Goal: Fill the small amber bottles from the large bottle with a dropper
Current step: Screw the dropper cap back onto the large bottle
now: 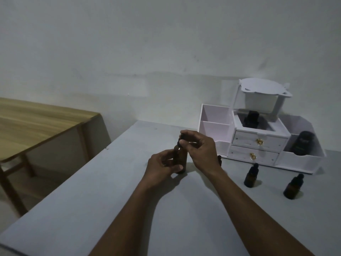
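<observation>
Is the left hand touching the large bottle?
Touching. The head view shows the left hand wrapped around the lower body of the large bottle, with its thumb pressed on the glass.

Large bottle (180, 157) upright (small bottles (250, 177) capped).

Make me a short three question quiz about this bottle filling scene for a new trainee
1. True or false: the left hand steadies the large amber bottle on the grey table.
2. What does the right hand grip?
A. a drawer knob
B. the bottle's dropper cap
C. a small bottle
3. How many small amber bottles stand fully in view, right of the forearms?

Key: 1 true; 2 B; 3 two.
</observation>
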`<action>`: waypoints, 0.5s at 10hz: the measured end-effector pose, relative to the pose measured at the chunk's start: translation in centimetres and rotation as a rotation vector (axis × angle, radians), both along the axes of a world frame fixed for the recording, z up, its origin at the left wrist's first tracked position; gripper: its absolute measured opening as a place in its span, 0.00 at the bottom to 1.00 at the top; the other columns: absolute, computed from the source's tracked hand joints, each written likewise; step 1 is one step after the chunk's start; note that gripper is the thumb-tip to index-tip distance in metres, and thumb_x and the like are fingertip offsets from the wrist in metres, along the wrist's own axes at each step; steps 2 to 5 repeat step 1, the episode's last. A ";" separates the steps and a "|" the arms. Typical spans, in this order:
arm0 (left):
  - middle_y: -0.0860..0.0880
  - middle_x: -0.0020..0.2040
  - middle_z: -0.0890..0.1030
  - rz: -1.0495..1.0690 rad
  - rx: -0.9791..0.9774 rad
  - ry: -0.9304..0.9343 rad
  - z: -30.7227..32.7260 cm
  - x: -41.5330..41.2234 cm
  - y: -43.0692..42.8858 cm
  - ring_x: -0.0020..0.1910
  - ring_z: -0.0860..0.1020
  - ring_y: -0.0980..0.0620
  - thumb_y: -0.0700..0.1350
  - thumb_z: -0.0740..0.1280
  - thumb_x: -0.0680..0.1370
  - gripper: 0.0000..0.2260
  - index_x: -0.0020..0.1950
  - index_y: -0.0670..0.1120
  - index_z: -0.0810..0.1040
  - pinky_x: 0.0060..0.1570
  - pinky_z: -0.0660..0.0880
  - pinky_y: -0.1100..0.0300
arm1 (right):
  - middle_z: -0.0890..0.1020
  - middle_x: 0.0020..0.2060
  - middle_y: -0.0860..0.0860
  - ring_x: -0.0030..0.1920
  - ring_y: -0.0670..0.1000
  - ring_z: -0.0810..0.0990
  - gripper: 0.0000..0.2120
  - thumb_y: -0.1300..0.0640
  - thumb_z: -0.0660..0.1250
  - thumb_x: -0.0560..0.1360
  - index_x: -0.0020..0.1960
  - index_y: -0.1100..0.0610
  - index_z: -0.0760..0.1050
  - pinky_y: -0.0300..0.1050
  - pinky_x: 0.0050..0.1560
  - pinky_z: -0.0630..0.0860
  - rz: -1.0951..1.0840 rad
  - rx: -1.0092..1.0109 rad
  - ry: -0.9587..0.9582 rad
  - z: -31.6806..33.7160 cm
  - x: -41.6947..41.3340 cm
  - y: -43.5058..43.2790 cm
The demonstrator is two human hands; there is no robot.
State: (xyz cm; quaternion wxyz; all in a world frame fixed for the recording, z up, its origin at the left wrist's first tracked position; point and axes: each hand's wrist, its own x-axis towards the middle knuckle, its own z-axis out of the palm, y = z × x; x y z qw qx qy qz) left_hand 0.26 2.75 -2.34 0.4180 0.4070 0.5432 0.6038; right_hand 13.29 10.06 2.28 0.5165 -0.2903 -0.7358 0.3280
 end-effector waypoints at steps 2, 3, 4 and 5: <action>0.54 0.58 0.85 0.006 -0.006 0.036 -0.1 0.1 0.0 0.59 0.81 0.46 0.34 0.79 0.70 0.23 0.61 0.52 0.83 0.51 0.83 0.46 | 0.83 0.47 0.37 0.49 0.36 0.82 0.15 0.60 0.74 0.74 0.58 0.47 0.81 0.31 0.48 0.78 -0.016 0.026 -0.020 0.1 0.0 -0.2; 0.54 0.58 0.85 0.006 -0.006 0.036 -0.1 0.1 0.0 0.59 0.81 0.46 0.34 0.79 0.70 0.23 0.61 0.52 0.83 0.51 0.83 0.46 | 0.83 0.47 0.37 0.49 0.36 0.82 0.15 0.60 0.74 0.74 0.58 0.47 0.81 0.31 0.48 0.78 -0.016 0.026 -0.020 0.1 0.0 -0.2; 0.54 0.58 0.85 0.006 -0.006 0.036 -0.1 0.1 0.0 0.59 0.81 0.46 0.34 0.79 0.70 0.23 0.61 0.52 0.83 0.51 0.83 0.46 | 0.83 0.47 0.37 0.49 0.36 0.82 0.15 0.60 0.74 0.74 0.58 0.47 0.81 0.31 0.48 0.78 -0.016 0.026 -0.020 0.1 0.0 -0.2; 0.54 0.58 0.85 0.006 -0.006 0.036 -0.1 0.1 0.0 0.59 0.81 0.46 0.34 0.79 0.70 0.23 0.61 0.52 0.83 0.51 0.83 0.46 | 0.83 0.47 0.37 0.49 0.36 0.82 0.15 0.60 0.74 0.74 0.58 0.47 0.81 0.31 0.48 0.78 -0.016 0.026 -0.020 0.1 0.0 -0.2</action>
